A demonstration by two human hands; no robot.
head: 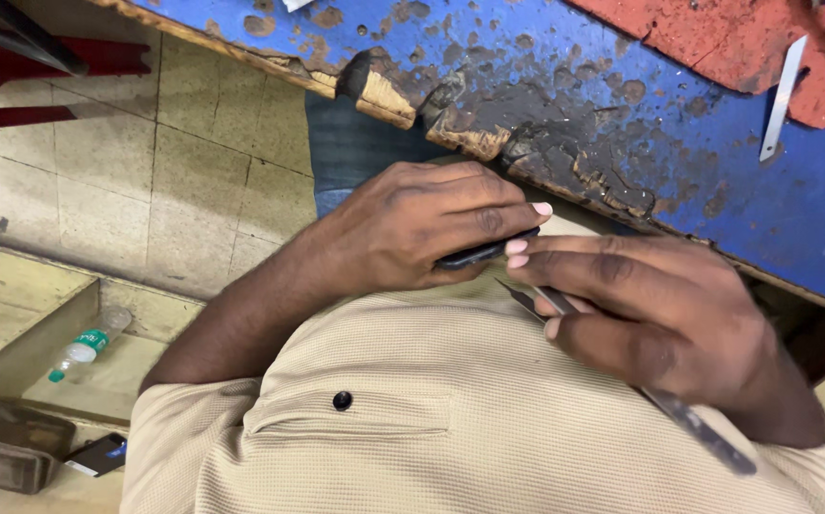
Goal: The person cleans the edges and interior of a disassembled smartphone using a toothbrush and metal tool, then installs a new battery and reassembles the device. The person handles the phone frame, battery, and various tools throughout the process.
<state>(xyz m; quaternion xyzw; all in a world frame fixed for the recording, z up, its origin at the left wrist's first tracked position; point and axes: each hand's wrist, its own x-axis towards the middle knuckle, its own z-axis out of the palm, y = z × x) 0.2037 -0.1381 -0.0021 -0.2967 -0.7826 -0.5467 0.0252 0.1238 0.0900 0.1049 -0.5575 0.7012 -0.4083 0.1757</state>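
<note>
Below the blue table's [793, 219] chipped near edge, the left hand [412, 228] has its fingers clamped on a thin black phone [482, 253], while the right hand's [650, 314] fingers pinch metal tweezers [698, 433] against it.

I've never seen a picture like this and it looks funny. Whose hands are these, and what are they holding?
The camera sits on a person's head and looks down, so you see their own tan shirt and both hands. The left hand grips a thin black gadget, perhaps a phone. The right hand holds a slim metal tool, its tip close under the gadget. Beyond them is a worn blue table with a metal blade lying on it. A bottle lies down low at the left.
</note>
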